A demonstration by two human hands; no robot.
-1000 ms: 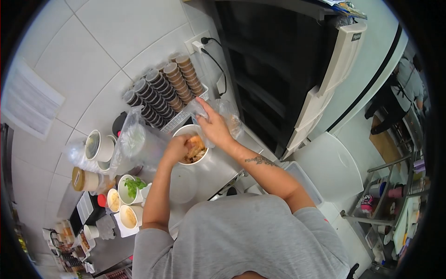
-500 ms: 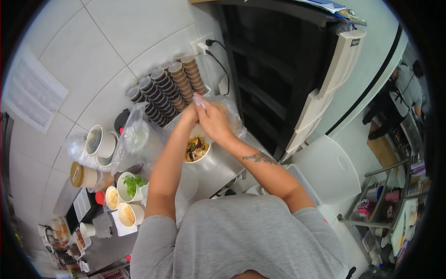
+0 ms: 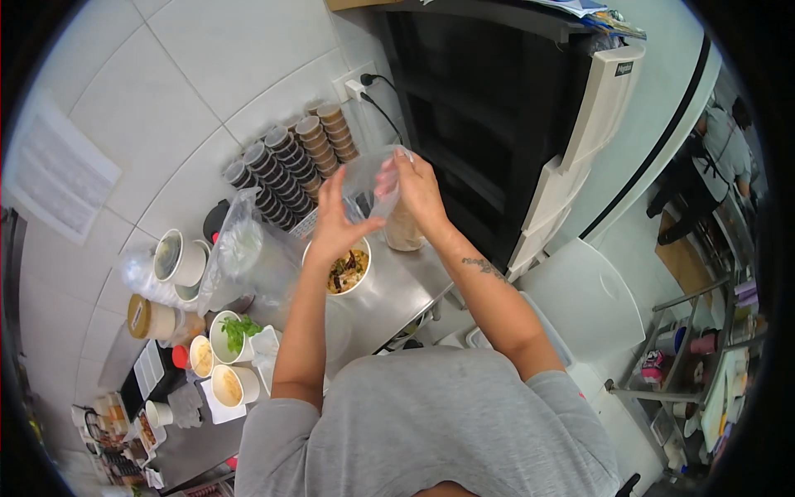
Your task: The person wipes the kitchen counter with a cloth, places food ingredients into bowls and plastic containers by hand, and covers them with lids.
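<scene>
The clear, soft plastic bag with light-brown contents [image 3: 403,225] is at the centre of the frame, just right of a white round bowl [image 3: 365,247] of mixed food [image 3: 349,272]. Half a second earlier both hands were together over the bowl; now they have parted, the bag's upper part is spread between them, and more of the bowl's food shows. The bag's mouth points toward the top of the frame, and its long axis runs from there down and slightly right to the rounded bottom near the steel worktop [image 3: 406,282]. The right hand [image 3: 416,190] has its grip closed on the bag's upper edge, fingertips showing through the film. The left hand [image 3: 338,222] is spread, thumb away from fingers, beside the mouth; whether it pinches any film I cannot tell. Toward the upper left stand stacked small lidded cups [image 3: 288,161], dark and brown, as before.
</scene>
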